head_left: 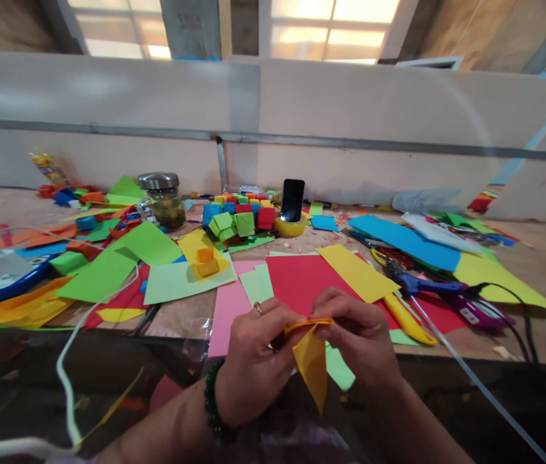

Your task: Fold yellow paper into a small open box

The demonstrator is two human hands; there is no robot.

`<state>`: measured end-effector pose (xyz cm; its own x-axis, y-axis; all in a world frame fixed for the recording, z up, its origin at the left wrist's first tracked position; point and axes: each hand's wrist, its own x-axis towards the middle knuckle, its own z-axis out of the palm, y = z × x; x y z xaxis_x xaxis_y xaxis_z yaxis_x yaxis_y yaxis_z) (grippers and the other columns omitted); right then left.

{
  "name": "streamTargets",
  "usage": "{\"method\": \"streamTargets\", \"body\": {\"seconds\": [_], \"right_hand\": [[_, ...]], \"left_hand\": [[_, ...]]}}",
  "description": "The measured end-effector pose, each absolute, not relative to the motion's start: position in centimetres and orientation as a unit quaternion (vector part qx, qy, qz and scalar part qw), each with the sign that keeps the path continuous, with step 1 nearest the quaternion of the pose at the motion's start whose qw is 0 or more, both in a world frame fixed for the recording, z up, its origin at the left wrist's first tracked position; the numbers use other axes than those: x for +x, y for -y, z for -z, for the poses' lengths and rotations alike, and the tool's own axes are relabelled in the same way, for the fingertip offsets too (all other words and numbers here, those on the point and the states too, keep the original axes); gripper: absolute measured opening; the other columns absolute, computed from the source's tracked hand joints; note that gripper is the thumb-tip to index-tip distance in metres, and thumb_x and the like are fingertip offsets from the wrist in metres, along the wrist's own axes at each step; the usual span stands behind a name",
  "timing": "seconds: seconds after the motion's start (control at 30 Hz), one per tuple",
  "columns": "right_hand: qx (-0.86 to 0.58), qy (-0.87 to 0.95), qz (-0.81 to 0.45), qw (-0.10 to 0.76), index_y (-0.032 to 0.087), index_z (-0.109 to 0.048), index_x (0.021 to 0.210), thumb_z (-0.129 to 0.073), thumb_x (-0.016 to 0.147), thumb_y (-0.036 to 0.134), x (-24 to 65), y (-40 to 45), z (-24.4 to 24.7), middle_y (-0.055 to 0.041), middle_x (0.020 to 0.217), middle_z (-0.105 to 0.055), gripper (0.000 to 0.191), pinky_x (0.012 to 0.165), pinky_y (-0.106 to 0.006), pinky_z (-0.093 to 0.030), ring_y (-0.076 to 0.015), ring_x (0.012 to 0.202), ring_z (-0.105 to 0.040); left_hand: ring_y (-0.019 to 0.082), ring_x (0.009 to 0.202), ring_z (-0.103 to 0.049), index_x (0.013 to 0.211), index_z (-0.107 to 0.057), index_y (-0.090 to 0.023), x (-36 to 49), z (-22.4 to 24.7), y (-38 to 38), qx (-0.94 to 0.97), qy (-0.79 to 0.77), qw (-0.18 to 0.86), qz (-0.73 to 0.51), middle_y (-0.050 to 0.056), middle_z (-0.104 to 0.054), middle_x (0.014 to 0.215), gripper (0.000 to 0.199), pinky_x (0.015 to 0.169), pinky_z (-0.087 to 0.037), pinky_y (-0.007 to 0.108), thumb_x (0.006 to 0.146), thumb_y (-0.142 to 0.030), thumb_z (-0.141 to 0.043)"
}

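A folded orange-yellow paper piece point(312, 364) is pinched between both hands, just in front of the table's near edge. Its top edge is doubled over and a pointed flap hangs down. My left hand point(260, 351), with a ring and a dark beaded bracelet at the wrist, grips the left end of the fold. At the right end, my right hand point(362, 335) presses the fold between thumb and fingers. Fingers cover part of the paper. Just beyond the hands lies a red paper sheet point(296, 280), with a yellow sheet point(357, 270) over its right side.
Small paper cubes point(234, 222) are heaped at the back middle, near a phone point(292, 201) propped on a tape roll point(291, 225). A glass jar point(166, 206) stands at left. A glue gun point(427, 283) and yellow cutter point(405, 319) lie right. A white cable point(67, 367) hangs left.
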<state>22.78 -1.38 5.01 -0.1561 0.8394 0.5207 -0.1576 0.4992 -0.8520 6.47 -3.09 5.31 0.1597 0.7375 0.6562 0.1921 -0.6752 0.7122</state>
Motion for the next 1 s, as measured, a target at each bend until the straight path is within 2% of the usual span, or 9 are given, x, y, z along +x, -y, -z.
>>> {"method": "streamTargets", "body": {"seconds": [0.07,0.23,0.3,0.37,0.47,0.6,0.73,1.0], "right_hand": [[-0.281,0.632,-0.415,0.591,0.021,-0.074,0.075,-0.076,0.076,0.023,22.8,1.39,-4.96,-0.0022,0.067,-0.063,0.003,0.051,-0.022,-0.044,-0.0128,0.061,-0.056],[-0.313,0.627,-0.384,0.602,0.02,-0.071,0.073,-0.073,0.079,0.022,22.86,1.4,-4.7,-0.0008,0.066,-0.061,0.007,0.05,-0.022,-0.042,-0.0119,0.059,-0.055],[-0.321,0.63,-0.366,0.604,0.021,-0.071,0.073,-0.072,0.08,0.02,22.84,1.39,-4.57,-0.0002,0.067,-0.061,0.007,0.051,-0.021,-0.041,-0.0114,0.06,-0.055],[-0.327,0.635,-0.351,0.606,0.021,-0.071,0.074,-0.071,0.08,0.018,22.81,1.37,-4.44,-0.0001,0.068,-0.062,0.007,0.052,-0.021,-0.042,-0.0113,0.062,-0.055],[-0.326,0.635,-0.338,0.614,0.021,-0.071,0.074,-0.071,0.08,0.017,22.74,1.33,-4.27,-0.0003,0.069,-0.062,0.007,0.054,-0.02,-0.043,-0.0114,0.064,-0.055],[-0.323,0.621,-0.345,0.625,0.02,-0.071,0.075,-0.072,0.08,0.021,22.69,1.28,-4.07,-0.002,0.069,-0.063,0.005,0.053,-0.022,-0.044,-0.0127,0.063,-0.056],[-0.318,0.621,-0.358,0.621,0.021,-0.072,0.075,-0.073,0.079,0.023,22.69,1.33,-4.13,-0.0019,0.068,-0.063,0.004,0.051,-0.022,-0.044,-0.0127,0.061,-0.055],[-0.331,0.635,-0.339,0.611,0.021,-0.075,0.075,-0.076,0.074,0.019,22.82,1.38,-4.52,-0.0017,0.067,-0.065,0.002,0.044,-0.021,-0.041,-0.0105,0.053,-0.052]], "left_hand": [[0.01,0.058,-0.051,0.074,-0.066,-0.014,6.46,-5.4,3.01,0.708,-0.327,0.29,-0.556,0.001,-0.057,0.063,0.013,0.054,-0.039,0.019,0.086,-0.019,-0.06],[0.013,0.063,-0.054,0.083,-0.068,-0.013,5.94,-5.42,3.06,0.683,-0.292,0.404,-0.533,0.005,-0.061,0.07,0.035,0.06,-0.044,0.023,0.093,-0.037,-0.046],[0.013,0.062,-0.054,0.086,-0.069,-0.012,5.82,-5.41,3.11,0.688,-0.297,0.393,-0.533,0.005,-0.062,0.07,0.032,0.059,-0.043,0.024,0.089,-0.039,-0.054],[0.012,0.059,-0.052,0.085,-0.07,-0.012,5.87,-5.49,3.11,0.693,-0.327,0.367,-0.527,0.004,-0.062,0.067,0.023,0.057,-0.041,0.023,0.085,-0.032,-0.06],[0.011,0.06,-0.054,0.079,-0.07,-0.013,6.08,-5.69,3.05,0.699,-0.343,0.347,-0.523,0.004,-0.064,0.067,0.021,0.058,-0.041,0.022,0.089,-0.024,-0.055],[0.012,0.062,-0.055,0.075,-0.069,-0.013,6.18,-5.79,2.91,0.71,-0.341,0.331,-0.519,0.004,-0.064,0.067,0.022,0.06,-0.041,0.023,0.09,-0.022,-0.055],[0.011,0.059,-0.053,0.075,-0.069,-0.014,6.07,-5.73,2.71,0.719,-0.342,0.296,-0.527,0.003,-0.062,0.062,0.019,0.057,-0.041,0.021,0.088,-0.02,-0.057],[0.009,0.059,-0.056,0.08,-0.072,-0.016,5.82,-5.86,2.61,0.722,-0.329,0.251,-0.554,0.002,-0.067,0.068,0.012,0.056,-0.045,0.017,0.085,-0.013,-0.061]]}}
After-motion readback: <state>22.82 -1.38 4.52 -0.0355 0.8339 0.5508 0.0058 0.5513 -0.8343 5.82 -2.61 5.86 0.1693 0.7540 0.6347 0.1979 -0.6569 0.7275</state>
